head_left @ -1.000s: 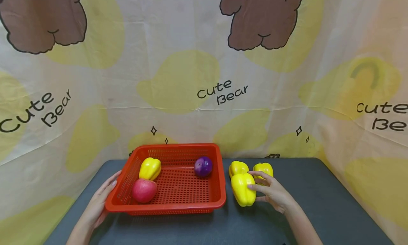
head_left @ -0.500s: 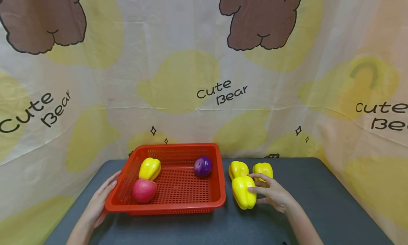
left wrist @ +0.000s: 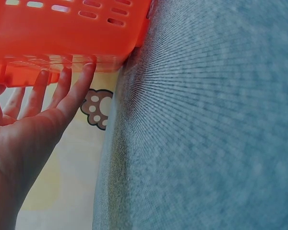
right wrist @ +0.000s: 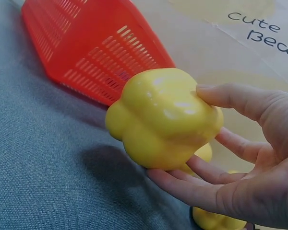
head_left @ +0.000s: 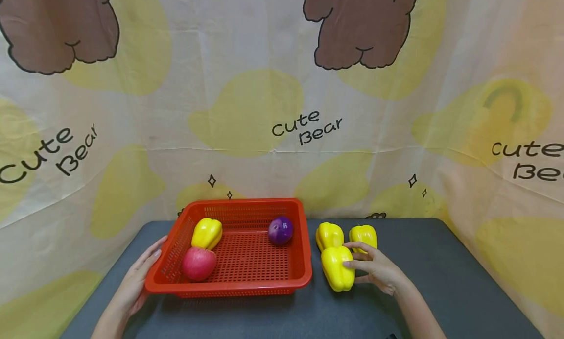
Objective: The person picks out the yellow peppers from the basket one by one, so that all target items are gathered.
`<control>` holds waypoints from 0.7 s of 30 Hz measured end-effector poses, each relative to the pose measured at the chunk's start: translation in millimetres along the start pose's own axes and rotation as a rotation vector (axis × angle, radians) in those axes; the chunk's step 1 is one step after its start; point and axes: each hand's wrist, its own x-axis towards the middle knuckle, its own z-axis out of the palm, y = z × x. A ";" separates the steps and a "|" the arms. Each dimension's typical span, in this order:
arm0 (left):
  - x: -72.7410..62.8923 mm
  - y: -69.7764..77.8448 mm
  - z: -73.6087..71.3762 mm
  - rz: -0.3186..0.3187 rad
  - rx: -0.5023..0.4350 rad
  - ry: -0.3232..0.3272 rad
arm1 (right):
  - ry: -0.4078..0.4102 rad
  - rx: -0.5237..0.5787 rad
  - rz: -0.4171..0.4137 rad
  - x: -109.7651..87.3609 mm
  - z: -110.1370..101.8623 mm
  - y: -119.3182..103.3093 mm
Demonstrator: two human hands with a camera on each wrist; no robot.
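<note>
In the head view, my right hand [head_left: 380, 272] holds a yellow bell pepper [head_left: 338, 269] just right of the basket. The right wrist view shows that bell pepper [right wrist: 165, 117] between thumb and fingers, its lobed end pointing away from the palm and a shadow on the cloth below. My left hand [head_left: 135, 279] rests at the left side of a red plastic basket [head_left: 229, 288]. Its fairly straight fingers [left wrist: 78, 91] lie against the outer wall under the rim. Inside the basket are a yellow bell pepper [head_left: 207, 234], a red apple [head_left: 199, 264] and a round purple vegetable [head_left: 280, 230].
Two more yellow bell peppers stand behind the held one, the left pepper [head_left: 329, 234] near the basket and the right pepper [head_left: 364, 236] beyond my fingers. Dark grey cloth covers the table [head_left: 449, 280]. A printed curtain [head_left: 246, 108] hangs behind it.
My right hand has shifted slightly toward me with the bell pepper, which sits a little lower in the head view. The left hand and the basket stay put.
</note>
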 end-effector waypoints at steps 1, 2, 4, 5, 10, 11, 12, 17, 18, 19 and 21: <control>-0.1 0.1 -0.1 -0.001 0.002 -0.001 | -0.002 -0.003 -0.001 0.2 -0.4 0.6; 0.0 0.0 -0.4 -0.003 0.004 -0.001 | -0.001 0.000 0.002 0.7 -0.8 1.4; -0.1 0.0 -0.8 -0.007 0.007 -0.002 | -0.003 0.000 0.002 1.3 -1.4 2.4; -0.1 0.1 -0.9 -0.007 0.007 -0.004 | -0.005 0.000 0.002 1.7 -1.7 2.9; -0.2 -0.4 -0.8 0.002 -0.004 -0.011 | -0.002 0.006 -0.002 3.8 -1.7 5.6; -0.2 -0.2 -0.5 0.004 -0.006 -0.013 | -0.001 0.006 -0.004 4.1 -1.6 5.9; -0.2 -0.3 -0.5 0.005 -0.008 -0.015 | 0.002 0.009 -0.004 4.6 -1.5 6.5; -0.2 0.3 0.1 -0.001 0.003 -0.014 | 0.007 0.020 -0.008 5.5 -1.1 8.2; -0.3 0.5 0.3 -0.001 0.005 -0.013 | 0.006 0.020 -0.009 5.6 -1.1 8.7; -0.4 0.6 0.4 -0.002 0.007 -0.011 | 0.006 0.022 -0.008 5.6 -1.0 8.8; -0.1 0.5 0.3 -0.003 0.006 -0.011 | 0.006 0.018 -0.007 6.1 -1.0 9.9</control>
